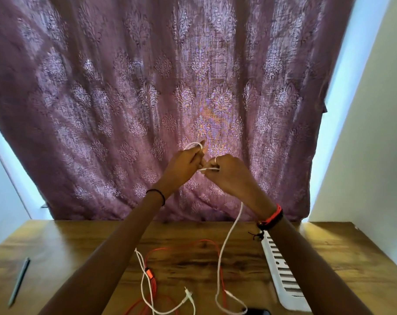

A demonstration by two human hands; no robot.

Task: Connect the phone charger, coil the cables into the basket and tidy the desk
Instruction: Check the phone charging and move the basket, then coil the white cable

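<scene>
While held aloft — left hand [185, 163] grips looped white cable [210, 169] | right hand [226, 172] pinches its strand

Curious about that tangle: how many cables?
2 surely: a white cable between left hand and right hand, hanging to the desk; an orange cable lying there. Other white strands may be a third.

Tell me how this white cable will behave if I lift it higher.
Probably floppy: the white cable droops in a slack curve from the right hand to the desk. Likely light: a pinch holds it up. It crosses the red cable, so it may drag that.
</scene>
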